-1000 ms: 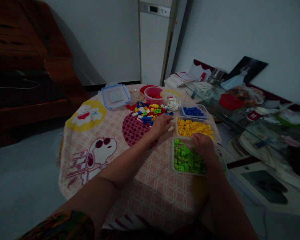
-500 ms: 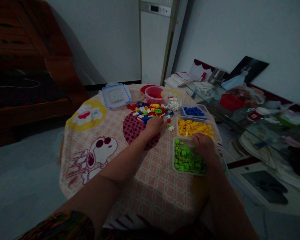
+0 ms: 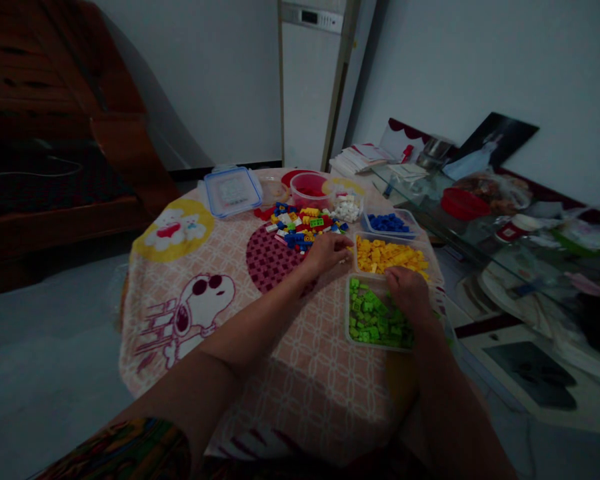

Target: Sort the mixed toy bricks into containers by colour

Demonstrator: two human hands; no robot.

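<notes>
A heap of mixed coloured bricks lies on a round table with a cartoon cloth. My left hand rests on the cloth at the heap's near edge, fingers curled toward the tub of yellow bricks; whether it holds a brick is hidden. My right hand lies on the far right corner of the tub of green bricks, fingers bent down into it. A tub of blue bricks, a tub of white bricks and a red bowl stand behind.
A clear lidded box sits at the table's far left. To the right is a low glass table crowded with a red lid, jars and papers. A dark wooden sofa stands at the left, a white appliance at the back.
My left hand drew back left to the heap, then moved right again toward the yellow tub. The loose bricks seen beside the yellow tub are now covered by it. My right hand stayed on the green tub.
</notes>
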